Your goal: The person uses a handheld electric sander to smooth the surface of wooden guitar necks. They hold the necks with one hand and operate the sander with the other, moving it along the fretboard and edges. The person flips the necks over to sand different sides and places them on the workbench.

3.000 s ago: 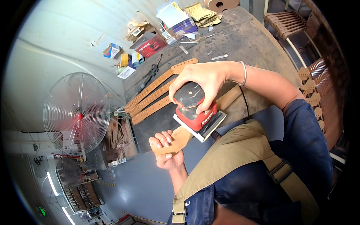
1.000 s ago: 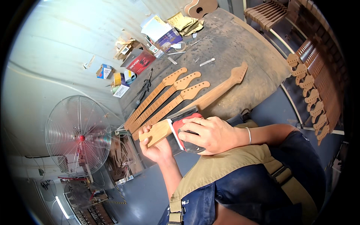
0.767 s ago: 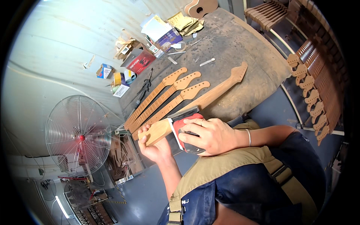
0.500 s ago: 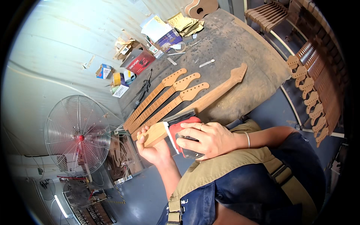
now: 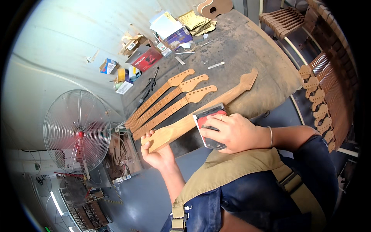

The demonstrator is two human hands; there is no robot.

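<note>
A pale wooden guitar neck (image 5: 179,127) lies back-side up, slanting from the table's near edge toward its headstock at the upper right. My left hand (image 5: 157,154) grips the heel end, thumb and fingers wrapped round it. My right hand (image 5: 230,131) is closed over a red and black electric sander (image 5: 210,144), whose pad rests against the back of the neck near its middle. Three more guitar necks (image 5: 170,101) lie side by side beyond it, fretboards up. The palm side of my right hand is hidden.
On the dusty table (image 5: 266,50) stand a red box (image 5: 146,58), a purple box (image 5: 178,38) and yellow sandpaper sheets (image 5: 197,23). A black air gun (image 5: 150,86) lies at the left edge. A large fan (image 5: 79,133) stands left; racked necks (image 5: 320,102) hang right.
My right hand has slid the sander along the neck, to the right and away from the heel, baring more of the wood. My left hand keeps its grip on the heel.
</note>
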